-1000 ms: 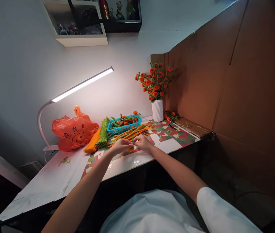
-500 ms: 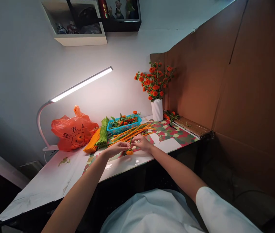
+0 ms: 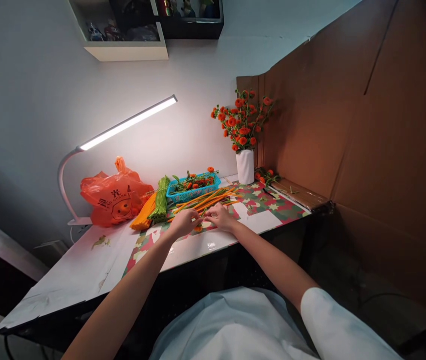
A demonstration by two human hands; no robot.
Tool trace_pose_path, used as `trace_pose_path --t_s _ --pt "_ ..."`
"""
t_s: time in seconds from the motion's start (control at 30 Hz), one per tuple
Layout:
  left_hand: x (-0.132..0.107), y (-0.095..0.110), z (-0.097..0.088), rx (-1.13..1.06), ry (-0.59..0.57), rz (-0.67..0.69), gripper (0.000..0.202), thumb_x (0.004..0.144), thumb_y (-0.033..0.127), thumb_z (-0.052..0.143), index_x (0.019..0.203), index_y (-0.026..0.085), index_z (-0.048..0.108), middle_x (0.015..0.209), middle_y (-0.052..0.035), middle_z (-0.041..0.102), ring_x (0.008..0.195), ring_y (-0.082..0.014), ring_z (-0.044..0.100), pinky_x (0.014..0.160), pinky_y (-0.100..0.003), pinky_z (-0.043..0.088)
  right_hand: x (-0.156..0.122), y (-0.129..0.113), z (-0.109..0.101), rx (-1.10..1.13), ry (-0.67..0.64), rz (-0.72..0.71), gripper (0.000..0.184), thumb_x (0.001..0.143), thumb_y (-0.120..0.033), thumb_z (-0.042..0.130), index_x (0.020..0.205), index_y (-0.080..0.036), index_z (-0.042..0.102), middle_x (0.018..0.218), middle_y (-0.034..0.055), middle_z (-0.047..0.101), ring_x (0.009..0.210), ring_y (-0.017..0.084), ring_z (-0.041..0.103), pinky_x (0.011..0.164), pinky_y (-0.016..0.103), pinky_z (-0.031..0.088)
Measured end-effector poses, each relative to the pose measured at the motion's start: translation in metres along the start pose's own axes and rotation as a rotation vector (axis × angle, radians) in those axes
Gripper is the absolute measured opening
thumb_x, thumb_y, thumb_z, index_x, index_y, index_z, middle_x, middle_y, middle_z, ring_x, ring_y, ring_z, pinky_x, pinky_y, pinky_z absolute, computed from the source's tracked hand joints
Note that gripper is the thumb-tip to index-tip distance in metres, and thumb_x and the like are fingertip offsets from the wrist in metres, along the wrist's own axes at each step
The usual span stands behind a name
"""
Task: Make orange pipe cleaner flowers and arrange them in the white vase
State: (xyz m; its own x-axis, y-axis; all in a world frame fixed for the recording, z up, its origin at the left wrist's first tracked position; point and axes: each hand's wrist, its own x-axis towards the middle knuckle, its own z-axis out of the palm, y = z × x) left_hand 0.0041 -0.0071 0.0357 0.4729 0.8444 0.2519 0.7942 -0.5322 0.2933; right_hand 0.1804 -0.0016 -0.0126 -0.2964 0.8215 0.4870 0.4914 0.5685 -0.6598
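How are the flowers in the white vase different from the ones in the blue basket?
The vase flowers stand upright in the white vase; the basket flowers lie flat in the blue basket. The vase flowers make a big, full bunch; the basket flowers are fewer. Both have round orange heads on green stems.

A plain white wall (image 3: 28,100) rises behind a white desk (image 3: 66,280), with a white shelf (image 3: 126,50) and a dark shelf (image 3: 193,32) hung high on it. A slim desk lamp (image 3: 126,122), its bar lit, arches over the desk's left part. Tall brown cardboard (image 3: 348,125) closes off the right side.
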Motion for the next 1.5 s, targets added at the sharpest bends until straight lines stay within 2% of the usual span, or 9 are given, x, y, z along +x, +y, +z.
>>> trace_pose_path --t_s 0.27,0.47,0.57,0.73,0.83,1.0,1.2,1.4,1.5 --pt "-0.007 0.028 -0.004 0.425 0.086 0.013 0.024 0.081 0.028 0.055 0.065 0.017 0.068 0.085 -0.0096 0.068 0.086 -0.0256 0.062 0.074 -0.035 0.038 0.002 0.0 0.0 0.043 0.019 0.055 0.018 0.086 -0.034 0.063 0.079 -0.021 0.074 0.081 0.0043 0.07 0.094 0.022 0.049 0.089 0.038 0.027" --pt "-0.006 0.034 0.004 0.513 0.177 0.046 0.019 0.076 0.015 0.052 0.066 0.014 0.069 0.082 -0.0148 0.067 0.088 -0.0298 0.061 0.078 -0.04 0.037 0.003 -0.003 -0.002 0.089 0.016 0.089 0.014 0.082 -0.028 0.064 0.075 -0.019 0.073 0.08 0.0043 0.07 0.096 0.022 0.051 0.085 0.034 0.034" --pt "-0.005 0.028 0.004 0.349 0.199 0.032 0.019 0.076 0.019 0.054 0.061 0.016 0.066 0.08 -0.012 0.066 0.083 -0.0268 0.061 0.076 -0.038 0.039 0.003 -0.003 -0.003 0.106 0.033 0.127 0.017 0.082 -0.032 0.063 0.075 -0.019 0.073 0.079 0.0042 0.07 0.097 0.023 0.052 0.085 0.034 0.035" --pt "-0.005 0.005 0.004 -0.241 0.083 0.05 0.03 0.078 0.043 0.058 0.063 0.018 0.063 0.075 -0.0044 0.064 0.07 -0.0178 0.059 0.067 -0.029 0.042 0.0 -0.004 -0.005 0.121 0.04 0.106 0.02 0.08 -0.039 0.066 0.081 -0.021 0.075 0.082 0.0046 0.069 0.097 0.023 0.054 0.085 0.034 0.037" --pt "-0.007 -0.002 0.008 -0.433 0.063 0.048 0.036 0.076 0.051 0.058 0.064 0.017 0.064 0.074 -0.0033 0.063 0.071 -0.0165 0.057 0.068 -0.028 0.043 -0.001 -0.003 -0.002 0.13 0.065 0.077 0.021 0.079 -0.04 0.066 0.087 -0.022 0.075 0.084 0.0053 0.068 0.095 0.022 0.054 0.083 0.033 0.039" --pt "-0.005 -0.002 0.016 -0.589 0.006 -0.065 0.041 0.071 0.056 0.06 0.066 0.015 0.063 0.071 -0.003 0.06 0.066 -0.0151 0.054 0.065 -0.028 0.042 0.004 0.006 0.004 0.162 0.104 0.117 0.024 0.079 -0.039 0.067 0.09 -0.019 0.073 0.085 0.0049 0.067 0.084 0.018 0.055 0.078 0.03 0.04" --pt "-0.005 -0.002 0.018 -0.728 -0.065 -0.176 0.044 0.066 0.059 0.063 0.067 0.015 0.061 0.063 -0.0012 0.056 0.06 -0.0142 0.052 0.059 -0.028 0.04 0.009 0.015 0.003 0.252 -0.054 0.004 0.031 0.083 -0.043 0.057 0.078 -0.016 0.072 0.065 -0.001 0.059 0.063 0.011 0.045 0.062 0.023 0.034" --pt "-0.01 -0.002 0.013 -0.839 -0.219 -0.154 0.039 0.07 0.053 0.062 0.075 0.014 0.066 0.074 -0.0048 0.063 0.07 -0.0164 0.057 0.065 -0.028 0.042 0.007 0.012 0.001 0.284 -0.066 -0.054 0.032 0.082 -0.044 0.058 0.074 -0.015 0.071 0.068 0.0005 0.063 0.066 0.012 0.049 0.065 0.023 0.035" --pt "-0.01 -0.005 0.014 -0.811 -0.206 -0.12 0.036 0.073 0.05 0.057 0.075 0.015 0.066 0.079 -0.0058 0.065 0.077 -0.0183 0.059 0.07 -0.029 0.044 0.007 0.011 0.001 0.34 -0.053 -0.072 0.036 0.08 -0.048 0.06 0.069 -0.015 0.07 0.069 0.0019 0.064 0.067 0.013 0.05 0.064 0.024 0.036"
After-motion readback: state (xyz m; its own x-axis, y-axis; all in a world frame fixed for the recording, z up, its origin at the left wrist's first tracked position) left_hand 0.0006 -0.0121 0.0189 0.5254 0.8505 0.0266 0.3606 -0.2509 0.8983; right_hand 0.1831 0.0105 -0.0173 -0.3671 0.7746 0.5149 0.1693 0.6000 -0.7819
